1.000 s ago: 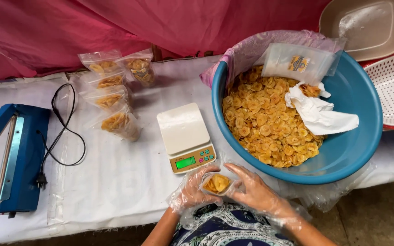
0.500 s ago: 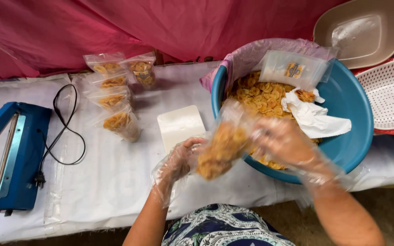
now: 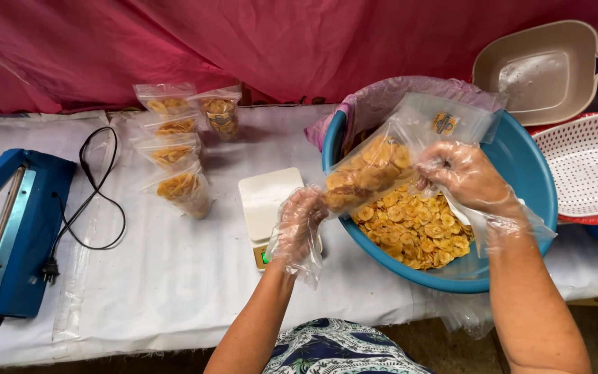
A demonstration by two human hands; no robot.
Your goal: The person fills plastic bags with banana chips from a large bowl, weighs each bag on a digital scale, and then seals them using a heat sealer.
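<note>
Both my hands wear loose clear plastic gloves. Between them I hold a clear plastic bag of yellow banana chips (image 3: 372,170), tilted above the rim of a big blue basin (image 3: 520,173). My left hand (image 3: 300,225) grips the bag's lower end. My right hand (image 3: 466,174) holds its upper, open end. Loose banana chips (image 3: 420,228) fill the basin below. A small white kitchen scale (image 3: 266,202) sits just left of the basin, partly hidden by my left hand.
Several filled chip bags (image 3: 178,138) stand at the back left on the white table cover. A blue heat sealer (image 3: 10,235) with a black cord (image 3: 91,201) lies far left. A beige tub (image 3: 545,69) and a white perforated basket (image 3: 593,166) sit right.
The bag of chips rose from low in front of me up to the basin's rim. Both hands lifted and moved right with it, spreading the bag lengthwise.
</note>
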